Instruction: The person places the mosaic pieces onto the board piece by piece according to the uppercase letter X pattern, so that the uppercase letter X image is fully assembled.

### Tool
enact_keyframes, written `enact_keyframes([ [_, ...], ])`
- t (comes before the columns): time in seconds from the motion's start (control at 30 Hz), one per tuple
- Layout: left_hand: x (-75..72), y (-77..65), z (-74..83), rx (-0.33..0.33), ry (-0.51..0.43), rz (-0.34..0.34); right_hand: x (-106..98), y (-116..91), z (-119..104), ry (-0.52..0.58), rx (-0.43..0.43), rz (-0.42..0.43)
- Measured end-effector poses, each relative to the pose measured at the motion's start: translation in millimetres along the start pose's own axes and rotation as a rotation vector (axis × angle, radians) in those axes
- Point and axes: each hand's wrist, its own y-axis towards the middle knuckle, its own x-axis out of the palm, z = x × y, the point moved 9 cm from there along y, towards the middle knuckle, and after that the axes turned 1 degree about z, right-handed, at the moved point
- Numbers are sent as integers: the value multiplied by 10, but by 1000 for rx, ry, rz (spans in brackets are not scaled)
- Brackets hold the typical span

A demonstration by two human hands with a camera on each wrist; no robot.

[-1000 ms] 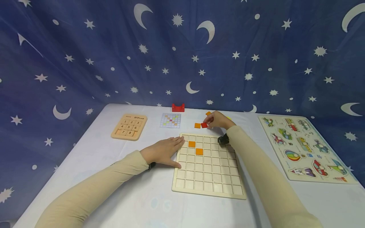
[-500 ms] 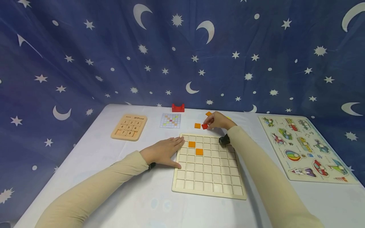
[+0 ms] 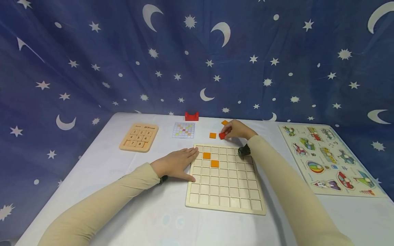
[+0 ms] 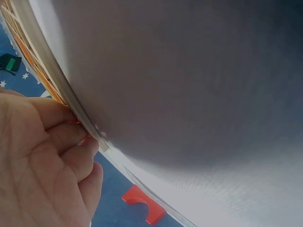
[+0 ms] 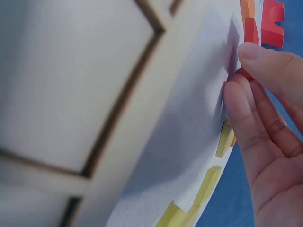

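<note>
A wooden grid board [image 3: 229, 191] lies on the table, with two orange tiles [image 3: 214, 164] set in its upper left squares. My left hand [image 3: 176, 163] rests on the board's left edge, fingers straight; in the left wrist view its fingertips [image 4: 87, 146] are right at the rim. Beyond the far edge of the board, my right hand [image 3: 238, 130] pinches a red square tile [image 3: 222, 136] between thumb and fingers. The right wrist view shows the red tile [image 5: 251, 30] sticking out past the thumb. Just left of it lies a loose orange tile [image 3: 212, 135].
Another orange tile [image 3: 224, 122] lies behind the right hand. Several yellow tiles [image 5: 207, 189] show in the right wrist view. A patterned grid card [image 3: 183, 130], a red stand [image 3: 192, 117] and a number puzzle [image 3: 139, 137] are at the back left. A picture puzzle board [image 3: 330, 160] lies right.
My right hand has shifted slightly right with the red tile, widening the gap to the loose orange tile. My left hand stays on the board's edge.
</note>
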Motion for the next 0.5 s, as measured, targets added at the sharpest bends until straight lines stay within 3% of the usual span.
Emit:
enact_keyframes([
  [0.5,10,23,-19,16,-8,0,-21,-405,-323,76,-61,36],
])
